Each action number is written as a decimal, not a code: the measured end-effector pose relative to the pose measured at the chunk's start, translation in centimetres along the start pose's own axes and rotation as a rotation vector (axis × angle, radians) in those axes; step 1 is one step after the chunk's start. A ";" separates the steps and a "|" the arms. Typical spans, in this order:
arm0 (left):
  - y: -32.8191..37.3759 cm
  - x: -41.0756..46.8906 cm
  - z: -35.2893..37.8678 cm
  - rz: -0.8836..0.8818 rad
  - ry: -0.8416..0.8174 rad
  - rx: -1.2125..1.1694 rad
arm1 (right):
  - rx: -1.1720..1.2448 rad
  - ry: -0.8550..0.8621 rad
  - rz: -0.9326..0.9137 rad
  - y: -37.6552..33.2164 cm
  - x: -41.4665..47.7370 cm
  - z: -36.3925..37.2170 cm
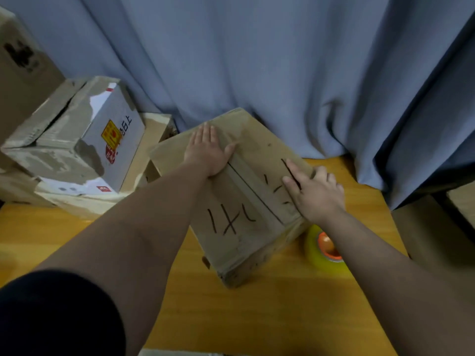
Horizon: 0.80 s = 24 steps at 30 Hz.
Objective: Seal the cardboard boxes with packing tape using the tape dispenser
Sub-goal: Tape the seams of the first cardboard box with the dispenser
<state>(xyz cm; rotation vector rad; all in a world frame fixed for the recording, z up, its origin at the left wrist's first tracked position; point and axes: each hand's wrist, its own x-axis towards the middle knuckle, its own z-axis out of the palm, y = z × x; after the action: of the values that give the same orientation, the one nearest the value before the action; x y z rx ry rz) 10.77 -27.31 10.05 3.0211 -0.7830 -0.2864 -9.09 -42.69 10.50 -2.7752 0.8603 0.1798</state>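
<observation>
A brown cardboard box (231,242) with black marker writing stands on the yellow wooden table (270,317), its top flaps closed along a centre seam. My left hand (208,152) lies flat with straight fingers on the far part of the left flap, thumb by the seam. On the right flap rests my right hand (314,194), index finger pointing along the top and the other fingers curled over the box's right edge. A roll of yellowish packing tape with an orange core (325,249) lies on the table just right of the box, partly behind my right forearm.
A grey-white box with torn flaps (84,140) sits on other cardboard boxes at the left. A tall brown box (20,73) stands in the far left corner. A blue curtain (282,60) hangs behind the table. Another piece of cardboard (462,204) shows at the right edge.
</observation>
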 end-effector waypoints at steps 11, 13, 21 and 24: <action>6.2 -12.8 0.9 0.563 -0.173 0.058 | -0.014 0.096 0.159 -2.3 -0.2 0.6; 6.8 -14.6 1.2 0.634 -0.160 0.151 | -0.001 0.108 0.161 -2.2 -0.4 0.5; 6.9 -14.3 1.5 0.710 -0.153 0.247 | 0.202 0.271 0.151 0.9 -4.7 0.8; 8.6 -14.2 2.9 0.594 -0.015 0.247 | 0.509 0.378 0.102 3.2 -4.6 1.6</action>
<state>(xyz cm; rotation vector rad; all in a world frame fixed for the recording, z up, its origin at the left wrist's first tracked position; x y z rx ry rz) -6.08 -27.82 10.15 2.8036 -1.7648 -0.2070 -14.77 -42.35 9.26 -2.3141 0.9684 -0.4948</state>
